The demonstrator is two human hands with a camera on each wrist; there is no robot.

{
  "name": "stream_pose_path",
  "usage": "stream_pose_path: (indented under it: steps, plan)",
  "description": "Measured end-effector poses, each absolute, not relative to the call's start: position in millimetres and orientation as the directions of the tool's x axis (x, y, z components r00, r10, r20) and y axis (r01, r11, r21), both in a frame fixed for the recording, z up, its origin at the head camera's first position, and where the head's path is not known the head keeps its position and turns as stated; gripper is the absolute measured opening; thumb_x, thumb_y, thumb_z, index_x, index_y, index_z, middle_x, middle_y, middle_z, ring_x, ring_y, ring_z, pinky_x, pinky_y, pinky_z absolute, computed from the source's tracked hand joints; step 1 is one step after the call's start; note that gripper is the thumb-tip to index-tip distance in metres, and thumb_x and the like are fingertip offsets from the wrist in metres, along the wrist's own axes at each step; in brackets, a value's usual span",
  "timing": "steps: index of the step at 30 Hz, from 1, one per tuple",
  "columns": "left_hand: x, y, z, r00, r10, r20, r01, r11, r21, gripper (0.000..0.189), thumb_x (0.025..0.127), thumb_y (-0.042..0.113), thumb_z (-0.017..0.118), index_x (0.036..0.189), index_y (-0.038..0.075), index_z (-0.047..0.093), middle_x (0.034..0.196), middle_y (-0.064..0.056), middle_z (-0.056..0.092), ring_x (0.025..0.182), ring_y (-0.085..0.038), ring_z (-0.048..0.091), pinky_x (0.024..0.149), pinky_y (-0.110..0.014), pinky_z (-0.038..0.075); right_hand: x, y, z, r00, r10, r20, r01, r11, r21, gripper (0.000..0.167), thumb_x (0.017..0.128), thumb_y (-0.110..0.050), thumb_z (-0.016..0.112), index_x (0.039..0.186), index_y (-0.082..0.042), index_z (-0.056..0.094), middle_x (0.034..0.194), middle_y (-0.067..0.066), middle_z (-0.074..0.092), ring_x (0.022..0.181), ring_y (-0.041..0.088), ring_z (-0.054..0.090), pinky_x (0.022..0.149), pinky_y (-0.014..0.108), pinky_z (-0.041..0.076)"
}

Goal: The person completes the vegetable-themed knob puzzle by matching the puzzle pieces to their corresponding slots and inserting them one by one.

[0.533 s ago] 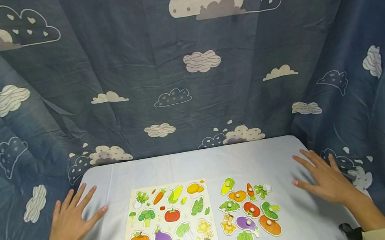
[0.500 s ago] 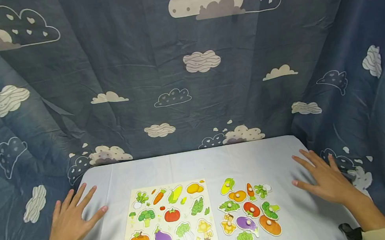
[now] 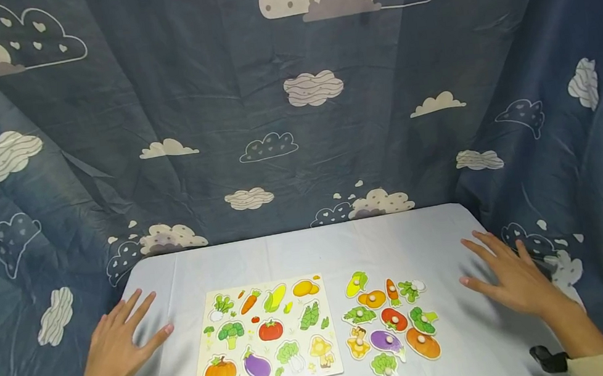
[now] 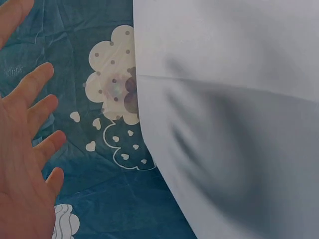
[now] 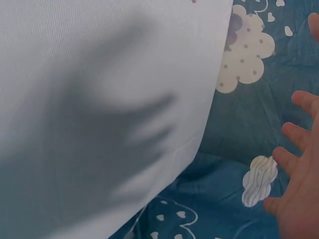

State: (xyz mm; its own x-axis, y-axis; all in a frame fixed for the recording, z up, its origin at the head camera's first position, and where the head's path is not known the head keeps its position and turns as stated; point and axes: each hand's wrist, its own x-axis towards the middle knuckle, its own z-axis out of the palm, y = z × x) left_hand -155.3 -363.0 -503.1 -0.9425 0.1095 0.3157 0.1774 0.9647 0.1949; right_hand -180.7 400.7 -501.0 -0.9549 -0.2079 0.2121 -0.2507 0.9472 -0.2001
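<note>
My left hand [image 3: 115,349] is spread over the left edge of the table, fingers apart and nothing in them. To its right lies a vegetable puzzle board [image 3: 246,337] with printed pictures. My right hand [image 3: 518,278], also spread and holding nothing, is over the table's right side. Between that hand and the board lie several loose knobbed puzzle pieces, among them an eggplant piece [image 3: 385,341], a tomato piece [image 3: 393,319], a pumpkin piece [image 3: 423,344] and a cabbage piece [image 3: 386,372]. Both wrist views show the palms [image 4: 22,164] with shadows cast on the white cloth.
A white cloth covers the table [image 3: 308,249], whose rounded far corners meet a dark blue cloud-print curtain [image 3: 185,102]. The curtain also hangs along both sides. Black straps [image 3: 549,360] show at the wrists. Some loose pieces touch or overlap one another.
The head view has tilted slightly, so the curtain, board and pieces sit a little higher in it. My left hand has shifted slightly rightward in view; both hands stay spread.
</note>
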Motion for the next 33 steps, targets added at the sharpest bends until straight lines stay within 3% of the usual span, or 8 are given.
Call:
stream_pose_path:
  steps: [9,20,25,33]
  plan:
    - [-158.9,-350.2,-515.5,-0.951,0.110,0.290,0.187,0.949,0.254,0.080,0.087,0.060,0.073,0.155,0.026,0.047,0.156,-0.019,0.047,0.136,-0.050,0.044,0.096,-0.079,0.037,-186.6,380.2,-503.8,-0.948,-0.225,0.224,-0.274,0.936,-0.219,0.083,0.091,-0.058,0.070,0.157,-0.017,0.041,0.160,0.024,0.036,0.144,0.051,0.035,0.119,0.078,-0.010]
    - [-154.6,-332.1,-542.5,-0.967,0.152,0.203,0.229,0.867,0.442,0.072,0.087,0.053,0.077,0.148,0.021,0.057,0.156,-0.014,0.049,0.140,-0.047,0.042,0.103,-0.077,0.035,-194.3,343.2,-516.6,-0.941,-0.271,0.201,-0.320,0.908,-0.271,0.074,0.091,-0.054,0.070,0.152,-0.018,0.048,0.159,0.018,0.042,0.144,0.047,0.040,0.117,0.078,0.019]
    - [-150.7,-327.8,-554.8,-0.968,0.181,0.173,0.242,0.851,0.466,0.071,0.086,0.054,0.078,0.146,0.021,0.058,0.154,-0.012,0.051,0.140,-0.044,0.044,0.104,-0.076,0.038,-197.7,330.1,-529.3,-0.924,-0.305,0.233,-0.366,0.882,-0.297,0.067,0.093,-0.048,0.072,0.149,-0.017,0.053,0.154,0.016,0.050,0.139,0.045,0.047,0.110,0.072,0.035]
    - [-149.5,-313.0,-568.8,-0.974,0.204,0.103,0.228,0.839,0.493,0.066,0.085,0.056,0.078,0.140,0.022,0.064,0.150,-0.014,0.056,0.138,-0.046,0.049,0.103,-0.077,0.041,-196.1,323.1,-544.9,-0.945,-0.274,0.179,-0.320,0.890,-0.325,0.051,0.093,-0.035,0.075,0.140,-0.018,0.063,0.143,0.013,0.061,0.133,0.042,0.055,0.107,0.069,0.043]
